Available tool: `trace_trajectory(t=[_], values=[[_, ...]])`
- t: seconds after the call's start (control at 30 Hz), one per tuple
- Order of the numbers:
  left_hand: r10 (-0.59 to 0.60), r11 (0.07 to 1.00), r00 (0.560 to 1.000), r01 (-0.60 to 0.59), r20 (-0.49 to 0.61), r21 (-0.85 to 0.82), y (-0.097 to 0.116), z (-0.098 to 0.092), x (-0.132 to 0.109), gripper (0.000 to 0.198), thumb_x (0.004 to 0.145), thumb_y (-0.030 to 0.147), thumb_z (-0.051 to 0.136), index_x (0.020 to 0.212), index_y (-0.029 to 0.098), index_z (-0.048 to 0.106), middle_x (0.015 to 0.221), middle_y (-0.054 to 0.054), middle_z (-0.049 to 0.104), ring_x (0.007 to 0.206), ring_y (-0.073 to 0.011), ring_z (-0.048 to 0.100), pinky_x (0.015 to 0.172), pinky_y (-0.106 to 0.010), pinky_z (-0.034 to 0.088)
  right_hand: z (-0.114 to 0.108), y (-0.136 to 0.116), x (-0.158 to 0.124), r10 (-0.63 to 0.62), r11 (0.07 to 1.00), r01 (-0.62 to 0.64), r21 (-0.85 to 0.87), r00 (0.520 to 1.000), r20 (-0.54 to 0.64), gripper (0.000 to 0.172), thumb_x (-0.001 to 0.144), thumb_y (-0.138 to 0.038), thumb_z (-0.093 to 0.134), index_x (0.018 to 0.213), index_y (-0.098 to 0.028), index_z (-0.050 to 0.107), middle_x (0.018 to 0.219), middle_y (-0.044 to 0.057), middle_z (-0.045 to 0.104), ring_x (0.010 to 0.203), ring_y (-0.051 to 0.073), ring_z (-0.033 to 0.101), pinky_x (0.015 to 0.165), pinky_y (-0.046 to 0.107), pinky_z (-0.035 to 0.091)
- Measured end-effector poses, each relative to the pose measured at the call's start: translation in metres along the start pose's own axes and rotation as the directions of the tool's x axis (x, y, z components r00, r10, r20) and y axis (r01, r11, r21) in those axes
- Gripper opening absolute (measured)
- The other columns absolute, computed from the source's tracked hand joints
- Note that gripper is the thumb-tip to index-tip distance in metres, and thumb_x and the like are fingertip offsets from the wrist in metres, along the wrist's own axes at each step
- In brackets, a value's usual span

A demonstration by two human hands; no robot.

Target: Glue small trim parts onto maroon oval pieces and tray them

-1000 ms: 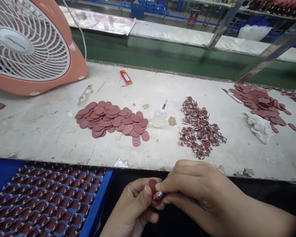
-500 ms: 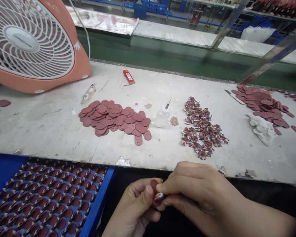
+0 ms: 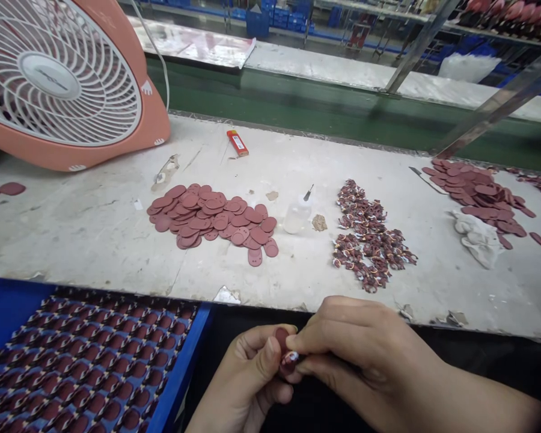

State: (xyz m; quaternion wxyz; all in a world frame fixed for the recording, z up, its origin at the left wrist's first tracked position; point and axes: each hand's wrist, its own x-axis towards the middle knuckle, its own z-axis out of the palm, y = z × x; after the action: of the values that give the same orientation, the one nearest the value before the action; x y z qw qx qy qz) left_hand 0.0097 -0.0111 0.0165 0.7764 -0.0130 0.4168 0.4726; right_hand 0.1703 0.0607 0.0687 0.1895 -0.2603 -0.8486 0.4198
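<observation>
Just in front of the table edge, my left hand (image 3: 255, 373) pinches a small maroon oval disc (image 3: 281, 338) between thumb and fingers. A small maroon figure piece with a white-and-blue patch (image 3: 289, 359) lies against the disc's lower part. My right hand (image 3: 356, 346) meets it from the right, thumb and fingertips closed on the piece; its exact contact is partly hidden by the fingers. Beyond my hands lie a pile of maroon oval discs (image 3: 211, 216) and a heap of small maroon figure pieces (image 3: 369, 234). Between them stands a clear needle-tipped bottle (image 3: 297, 215).
An orange fan (image 3: 155, 120) stands at the back left. A blue tray (image 3: 187, 361) with rows of assembled pieces sits lower left. A red lighter (image 3: 238, 144), a knife (image 3: 426, 179), a crumpled white cloth (image 3: 478, 239) and another disc pile (image 3: 482, 192) lie on the table (image 3: 94, 240).
The view has shifted very slightly, so the fan and table things sit a little farther right and lower on the left side. Both hands keep the same hold on the pieces.
</observation>
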Motion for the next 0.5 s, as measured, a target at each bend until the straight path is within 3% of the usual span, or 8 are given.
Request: trace_trajectory(t=[0.23, 0.33, 0.43, 0.5], values=[[0.002, 1.000, 0.999, -0.001, 0.051, -0.023, 0.002, -0.001, 0.001, 0.027, 0.057, 0.036, 0.086, 0.072, 0.015, 0.077, 0.060, 0.001, 0.068, 0.054, -0.0065, 0.060, 0.042, -0.011, 0.049, 0.002, -0.002, -0.002, 0.026, 1.000, -0.026, 0.002, 0.999, 0.029, 0.009, 0.092, -0.009, 0.059, 0.098, -0.016, 0.063, 0.084, 0.000, 0.064, 0.075, 0.011, 0.056, 0.068, 0.020, 0.042], [-0.014, 0.999, 0.996, 0.016, 0.087, -0.033, 0.003, -0.002, 0.002, 0.026, 0.059, 0.034, 0.086, 0.072, 0.013, 0.077, 0.058, 0.002, 0.065, 0.052, -0.0060, 0.059, 0.041, -0.011, 0.049, 0.000, -0.004, -0.004, 0.012, 0.999, -0.012, -0.031, 1.000, 0.019, 0.020, 0.093, -0.012, 0.060, 0.113, -0.017, 0.060, 0.092, 0.001, 0.065, 0.083, 0.012, 0.058, 0.075, 0.019, 0.044], [-0.012, 0.994, 0.996, 0.022, 0.089, -0.105, 0.003, -0.008, 0.004, 0.023, 0.062, 0.031, 0.085, 0.076, 0.015, 0.077, 0.061, 0.001, 0.068, 0.053, -0.0072, 0.062, 0.038, -0.011, 0.049, -0.004, -0.005, -0.007, -0.033, 0.996, 0.026, -0.086, 0.996, -0.084, 0.042, 0.093, -0.023, 0.064, 0.132, -0.018, 0.048, 0.103, 0.002, 0.064, 0.092, 0.012, 0.057, 0.083, 0.018, 0.044], [-0.044, 0.989, 0.996, 0.055, 0.076, -0.140, 0.002, -0.012, 0.005, 0.026, 0.061, 0.031, 0.086, 0.082, 0.016, 0.077, 0.067, -0.002, 0.072, 0.055, -0.0083, 0.065, 0.038, -0.010, 0.049, -0.007, -0.004, -0.008, -0.027, 0.998, 0.019, -0.062, 0.990, -0.140, 0.040, 0.094, -0.024, 0.063, 0.131, -0.020, 0.049, 0.104, 0.001, 0.064, 0.092, 0.011, 0.057, 0.084, 0.017, 0.044]])
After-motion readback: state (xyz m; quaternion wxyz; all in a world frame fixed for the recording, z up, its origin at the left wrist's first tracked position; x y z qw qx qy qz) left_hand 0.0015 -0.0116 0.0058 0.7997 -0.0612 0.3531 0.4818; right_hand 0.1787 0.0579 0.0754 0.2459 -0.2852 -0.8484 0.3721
